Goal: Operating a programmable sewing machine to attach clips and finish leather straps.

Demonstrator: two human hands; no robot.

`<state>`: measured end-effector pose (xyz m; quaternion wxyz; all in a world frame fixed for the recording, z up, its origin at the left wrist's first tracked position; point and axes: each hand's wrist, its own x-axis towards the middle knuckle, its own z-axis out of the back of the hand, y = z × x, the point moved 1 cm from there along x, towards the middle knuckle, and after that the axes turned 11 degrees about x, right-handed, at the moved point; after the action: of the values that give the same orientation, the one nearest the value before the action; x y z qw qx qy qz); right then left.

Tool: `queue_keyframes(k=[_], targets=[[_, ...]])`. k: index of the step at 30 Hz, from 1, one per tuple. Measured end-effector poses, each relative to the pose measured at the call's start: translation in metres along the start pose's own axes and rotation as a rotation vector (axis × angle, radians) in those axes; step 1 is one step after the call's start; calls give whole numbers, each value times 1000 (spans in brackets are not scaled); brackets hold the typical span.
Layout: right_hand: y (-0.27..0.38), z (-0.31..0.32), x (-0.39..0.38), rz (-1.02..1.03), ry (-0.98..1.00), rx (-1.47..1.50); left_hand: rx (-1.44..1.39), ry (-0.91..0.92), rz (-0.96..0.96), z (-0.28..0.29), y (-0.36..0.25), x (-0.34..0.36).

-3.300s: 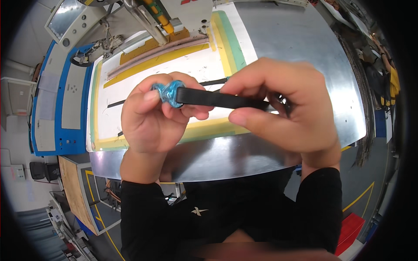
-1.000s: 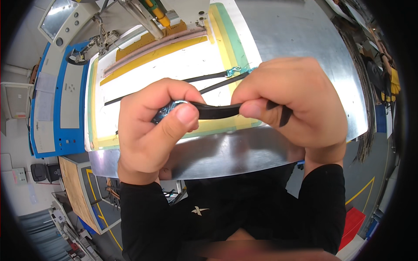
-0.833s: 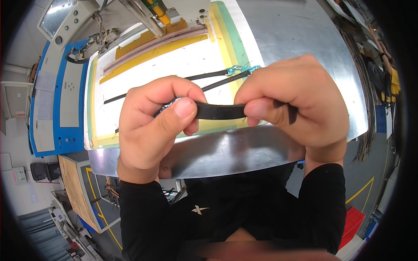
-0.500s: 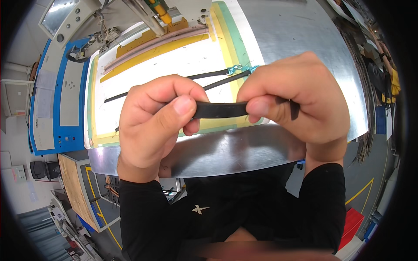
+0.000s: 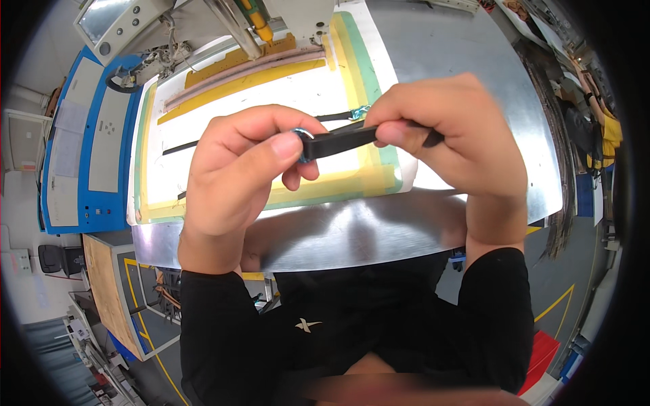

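Observation:
My left hand (image 5: 227, 166) pinches a small shiny, bluish ring-like piece (image 5: 304, 144) between thumb and forefinger. A black strap (image 5: 342, 143) runs from that piece, rising slightly to the right; whether it passes through the piece is partly hidden by the fingers. My right hand (image 5: 460, 139) closes thumb and fingers on the strap's other end, and a dark tip shows past the thumb. Both hands are raised above the work surface. Behind them, a second black strap (image 5: 180, 147) lies on the white board, with teal-wrapped hardware (image 5: 360, 112) at its right end.
Yellow and green tape edges the white board (image 5: 223, 145) on a metal table (image 5: 453, 40). A machine with a yellow-bodied cylinder (image 5: 256, 21) stands at the back. A blue cabinet (image 5: 98, 155) is at the left, and a red box (image 5: 539, 362) at the lower right.
The strap has gone from level to slanting upward on the right. A bluish ring-like piece now shows at my left fingertips. My right hand has moved slightly up and left.

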<state>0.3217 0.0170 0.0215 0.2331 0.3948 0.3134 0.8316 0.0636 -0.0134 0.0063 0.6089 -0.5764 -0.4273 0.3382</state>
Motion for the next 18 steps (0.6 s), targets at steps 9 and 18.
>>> queue_keyframes(k=[9, 18], targets=[[6, 4, -2, 39, 33, 6, 92, -27, 16, 2, 0, 3], [8, 7, -6, 13, 37, 1, 12, 35, 41, 5, 4, 4]])
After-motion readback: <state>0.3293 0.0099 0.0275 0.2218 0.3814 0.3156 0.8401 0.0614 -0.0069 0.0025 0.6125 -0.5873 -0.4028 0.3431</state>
